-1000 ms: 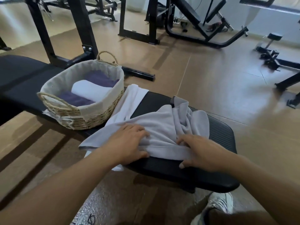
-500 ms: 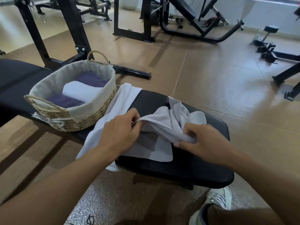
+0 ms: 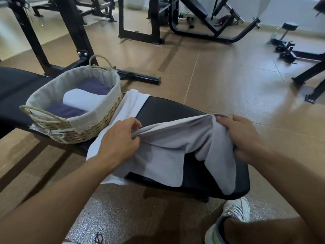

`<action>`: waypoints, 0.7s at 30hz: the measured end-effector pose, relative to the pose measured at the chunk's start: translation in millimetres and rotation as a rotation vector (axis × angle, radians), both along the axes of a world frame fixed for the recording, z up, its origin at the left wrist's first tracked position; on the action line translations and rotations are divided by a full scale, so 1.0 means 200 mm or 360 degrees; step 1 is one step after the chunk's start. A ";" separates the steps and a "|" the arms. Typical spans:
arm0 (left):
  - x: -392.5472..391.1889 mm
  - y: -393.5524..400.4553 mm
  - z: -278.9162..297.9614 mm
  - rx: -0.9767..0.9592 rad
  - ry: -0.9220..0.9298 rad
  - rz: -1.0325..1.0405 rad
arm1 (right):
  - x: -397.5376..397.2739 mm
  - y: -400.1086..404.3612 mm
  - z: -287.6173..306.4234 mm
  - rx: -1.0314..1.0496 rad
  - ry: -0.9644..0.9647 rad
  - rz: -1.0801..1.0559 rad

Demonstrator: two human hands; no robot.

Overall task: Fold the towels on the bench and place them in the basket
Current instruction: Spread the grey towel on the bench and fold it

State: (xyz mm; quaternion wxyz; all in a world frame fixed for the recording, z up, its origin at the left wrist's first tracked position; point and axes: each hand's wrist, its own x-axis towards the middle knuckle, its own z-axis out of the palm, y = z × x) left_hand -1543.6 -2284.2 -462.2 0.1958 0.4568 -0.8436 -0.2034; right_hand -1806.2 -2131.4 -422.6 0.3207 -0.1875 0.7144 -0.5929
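Both hands hold a grey towel point(image 3: 168, 155) up off the black table point(image 3: 175, 110), its top edge stretched taut between them. The left hand point(image 3: 119, 140) pinches one end of that edge between thumb and curled fingers; the right hand point(image 3: 244, 136) has its fingers wrapped round a bunched end at the other side. Below the stretched edge the cloth hangs in two flaps: a wider one on the left, lying on the pad, and a narrower one on the right, drooping over the near edge of the table.

Under the left hand lies a white towel point(image 3: 130, 106), spread across the table from its far edge to the near one, where a corner hangs over. Its left side lies right against the basket point(image 3: 82, 131), perhaps tucked a little under it, though the view does not settle that.

The basket is woven straw with a pale cloth lining and two rope handles (one near, one far), and it stands on the table to the left of the hands. Inside are purple towels point(image 3: 95, 87) with a rolled white one point(image 3: 82, 99) on top of them.

A shoe point(image 3: 233, 212) shows on the speckled floor point(image 3: 131, 208) below the table, and black gym frames point(image 3: 140, 23) stand beyond on brown flooring.
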 end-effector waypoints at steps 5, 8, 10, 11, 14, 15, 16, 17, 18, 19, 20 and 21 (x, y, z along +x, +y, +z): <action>0.01 -0.03 -0.01 -0.0086 -0.0079 0.0093 | -0.09 -0.04 -0.03 -0.0102 -0.0323 -0.0295; 0.02 -0.04 -0.01 -0.0178 -0.0110 0.0125 | -0.14 -0.05 -0.07 0.0037 -0.0199 -0.0027; 0.02 -0.03 -0.01 -0.0163 -0.0067 0.0047 | -0.15 -0.04 -0.11 0.0240 0.0003 0.0315; 0.01 -0.03 -0.01 -0.0133 -0.0054 -0.0017 | -0.16 -0.04 -0.13 0.0319 0.0085 0.0393; -0.01 0.00 -0.02 -0.0248 -0.0098 -0.0212 | -0.16 -0.03 -0.15 0.0396 0.0265 0.0383; -0.02 0.00 -0.02 -0.0332 -0.0113 -0.0260 | -0.16 -0.03 -0.15 0.0412 0.0322 0.0373; -0.02 0.00 -0.01 -0.0369 -0.0125 -0.0293 | -0.16 -0.02 -0.15 0.0454 0.0422 0.0377; -0.02 0.00 -0.01 -0.0347 -0.0152 -0.0309 | -0.15 -0.01 -0.15 0.0515 0.0594 0.0399; -0.02 0.00 -0.01 -0.0286 -0.0201 -0.0310 | -0.14 0.00 -0.14 0.0588 0.0802 0.0447; -0.02 0.00 -0.02 -0.0223 -0.0282 -0.0293 | -0.12 0.01 -0.13 0.0650 0.0992 0.0523; -0.01 0.00 -0.03 -0.0178 -0.0369 -0.0271 | -0.09 0.02 -0.13 0.0704 0.1144 0.0625; -0.01 0.00 -0.04 -0.0153 -0.0429 -0.0248 | -0.05 0.03 -0.11 0.0748 0.1251 0.0739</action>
